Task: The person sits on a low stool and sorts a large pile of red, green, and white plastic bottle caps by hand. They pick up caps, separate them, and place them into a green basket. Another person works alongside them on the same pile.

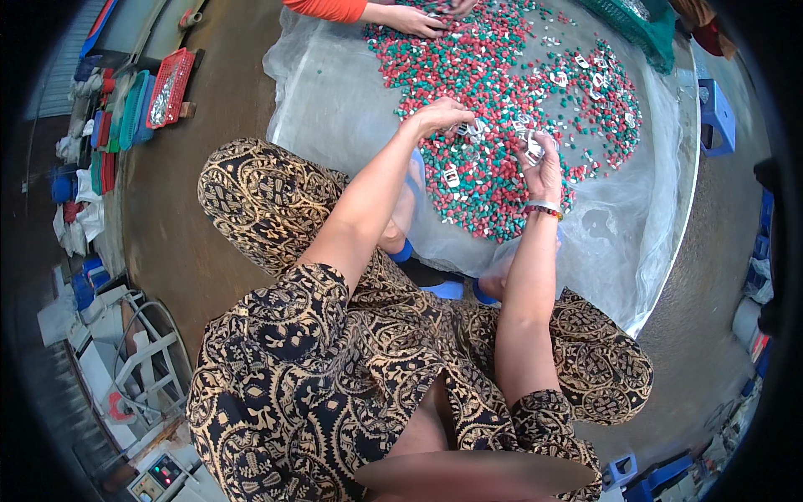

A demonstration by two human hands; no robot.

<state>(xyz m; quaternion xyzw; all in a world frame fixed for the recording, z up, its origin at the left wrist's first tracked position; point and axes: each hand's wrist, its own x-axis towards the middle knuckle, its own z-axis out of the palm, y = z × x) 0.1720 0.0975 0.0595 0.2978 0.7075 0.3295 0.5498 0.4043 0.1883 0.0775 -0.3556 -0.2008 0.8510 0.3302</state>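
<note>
the right hand (546, 174) gripped white frames (533, 151) over red and green bits (493, 201); whether the left hand (440, 115) gripped anything, i could not tell.

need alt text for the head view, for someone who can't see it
A person's right hand holds white frame-like pieces over a spread of small red, green and white bits, with the left hand close by. A co-worker's hand is at the far side.

Soft light brightens the pale sheet (322, 92), the floor (711, 243) shines dully, and edges curve toward black corners.
</note>
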